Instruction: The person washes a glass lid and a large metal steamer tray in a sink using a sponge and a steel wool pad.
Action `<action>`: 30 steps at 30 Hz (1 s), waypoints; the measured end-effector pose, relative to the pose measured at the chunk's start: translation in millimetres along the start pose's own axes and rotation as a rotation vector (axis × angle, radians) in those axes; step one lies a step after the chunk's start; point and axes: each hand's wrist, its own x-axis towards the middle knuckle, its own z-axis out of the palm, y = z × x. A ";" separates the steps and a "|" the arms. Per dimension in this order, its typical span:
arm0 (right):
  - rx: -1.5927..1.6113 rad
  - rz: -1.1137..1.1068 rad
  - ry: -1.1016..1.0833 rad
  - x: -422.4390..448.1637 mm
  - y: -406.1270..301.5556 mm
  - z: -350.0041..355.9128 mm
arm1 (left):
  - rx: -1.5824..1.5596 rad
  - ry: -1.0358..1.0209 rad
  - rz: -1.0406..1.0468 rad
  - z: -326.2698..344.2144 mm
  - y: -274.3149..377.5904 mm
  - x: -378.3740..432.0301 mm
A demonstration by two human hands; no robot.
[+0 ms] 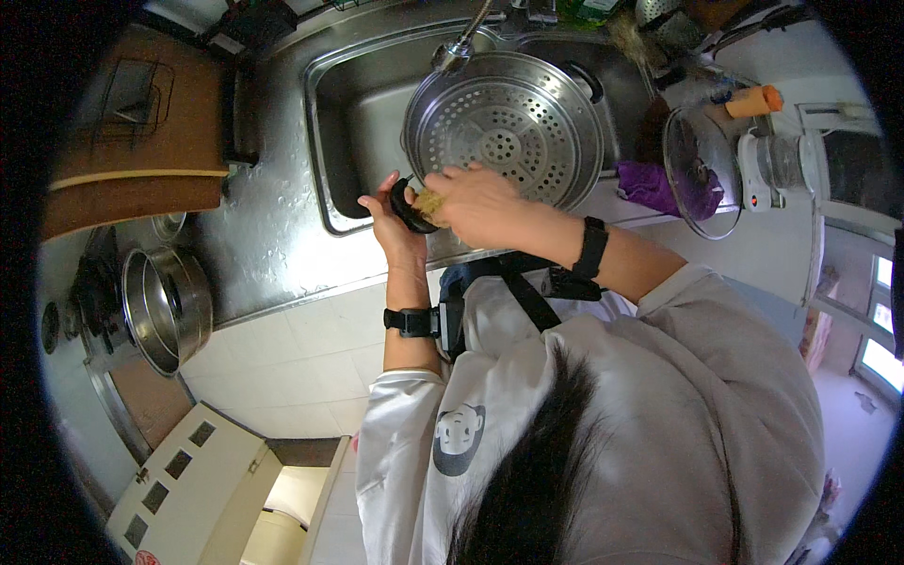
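Observation:
A round stainless-steel steamer tier [501, 106] with a perforated bottom rests over the sink, just under the faucet head [452, 55]. My left hand [394, 229] grips its near-left black handle [406, 205], fingers curled around from outside. Pinched in my right hand [477, 205] is a tan fibrous scrubber [428, 203], pressed against that same handle. The tier's other black handle [585, 81] sticks out at the far right. Some of the scrubber is hidden under my right fingers.
The steel sink [353, 134] lies left of and beneath the tier, with wet counter [275, 233] beside it. A steel pot [166, 311] stands at left. To the right are a glass lid [699, 212], a purple cloth [646, 187] and an orange-capped container [756, 102].

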 end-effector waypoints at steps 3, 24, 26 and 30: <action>0.190 0.082 0.141 8.5 -6.1 -1.6 | -0.107 -0.156 -0.043 -4.4 2.2 -1.9; 0.010 0.020 -0.041 8.6 -27.9 9.4 | -0.275 -0.287 -0.194 -14.5 12.0 -14.5; 0.053 0.059 0.044 18.8 -28.3 0.9 | -0.278 -0.194 -0.190 -15.8 9.1 -15.4; 0.032 0.041 0.170 26.1 -30.2 17.1 | -0.239 -0.069 -0.208 -2.6 11.2 -21.6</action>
